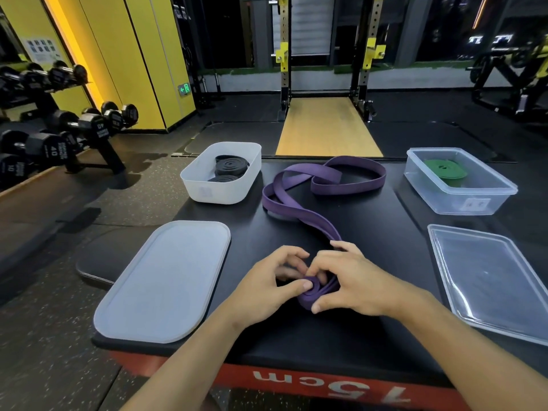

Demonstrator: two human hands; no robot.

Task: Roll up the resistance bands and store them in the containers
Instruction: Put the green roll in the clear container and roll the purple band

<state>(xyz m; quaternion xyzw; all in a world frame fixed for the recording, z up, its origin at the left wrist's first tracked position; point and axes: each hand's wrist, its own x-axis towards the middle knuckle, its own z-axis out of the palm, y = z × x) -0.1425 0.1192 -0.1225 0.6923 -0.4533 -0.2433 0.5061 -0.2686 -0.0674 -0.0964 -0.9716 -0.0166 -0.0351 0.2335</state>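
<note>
A: How far along?

B: Partway, by the look of it. Stored already: coiled black bands (231, 169) inside the white container (219, 191) at the far left of the bench (370, 221), plus a coiled green band (444, 172) inside the clear container (468, 200) at the far right.

A: And in hand now?

B: Rolling the purple band (323, 185). Only a small tight coil (310, 293) begun at its near end, down on the bench towards the front edge, between the left hand (264, 283) and the right hand (355, 280).

A: Grip?

B: Left fingers (299, 284) curled, thumb pressed against the side of the coil. Right fingers (321, 304) curled round it too, thumb pinching low on it. Both holding the coil, neither spread wide.

A: Rest of the band?

B: Trailing away across the middle of the bench in loose, crossed loops, ending between the two containers. Judging from that, most of the length yet to wind.

A: And afterwards?

B: Probably dropping the finished roll into a container, though cannot tell which. Then likely closing up: white lid (166, 280) lying flat at near left, clear lid (489, 280) at near right, both off and apart from their containers.
</note>
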